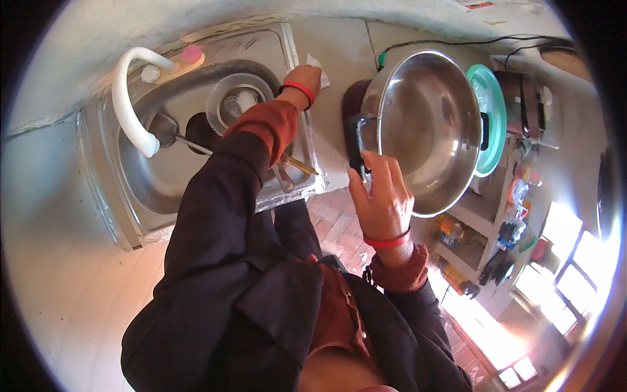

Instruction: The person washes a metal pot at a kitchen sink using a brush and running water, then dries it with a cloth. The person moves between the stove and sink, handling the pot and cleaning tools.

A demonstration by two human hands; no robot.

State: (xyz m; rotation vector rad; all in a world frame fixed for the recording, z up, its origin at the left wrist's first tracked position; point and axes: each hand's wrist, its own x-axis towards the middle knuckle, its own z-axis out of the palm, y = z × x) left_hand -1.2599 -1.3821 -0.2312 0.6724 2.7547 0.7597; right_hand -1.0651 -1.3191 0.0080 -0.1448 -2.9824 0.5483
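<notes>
My left hand (303, 81) is closed over a white cloth or paper (319, 72) on the counter, just right of the sink's edge. White corners stick out past the fingers. My right hand (386, 196) is at the near left side of a large steel pan (431, 132). Its thumb and fingers are apart around the lower end of the pan's loop handle (361, 134); whether they touch it is unclear. The wide pan stands on a dark base (351, 105) and looks bare inside.
The steel sink (161, 188) holds a ladle (164, 128), a clear bowl (215, 105) and a dark round dish (200, 131). A white faucet (119, 98) arches over it. Utensil handles (301, 165) overhang the near rim. A green basin (492, 117) and a black cable (455, 43) are beyond the pan.
</notes>
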